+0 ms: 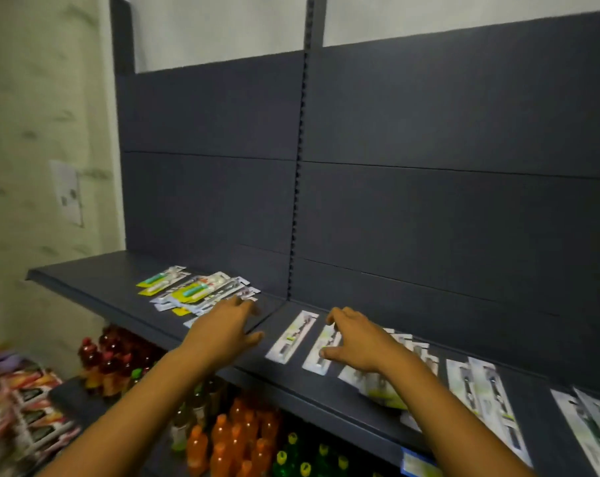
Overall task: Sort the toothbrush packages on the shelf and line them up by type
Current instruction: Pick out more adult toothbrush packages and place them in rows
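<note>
Both bare forearms stretched forward and up, left hand (223,330) palm down, fingers extended and loosely together, thumb out to the side, right hand (355,342) palm down, fingers spread and slightly bent, holding nothing

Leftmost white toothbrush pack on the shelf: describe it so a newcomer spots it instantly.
Find the dark shelf, then the vertical slotted post. Just right of its base lies the white pack, between both hands, untouched, lying alone; the next pack sits under the right hand.

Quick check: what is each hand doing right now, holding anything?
Left hand: open, fingers reaching to the mixed pile of packages, gripping nothing.
Right hand: open, fingers resting on a white package.
</note>
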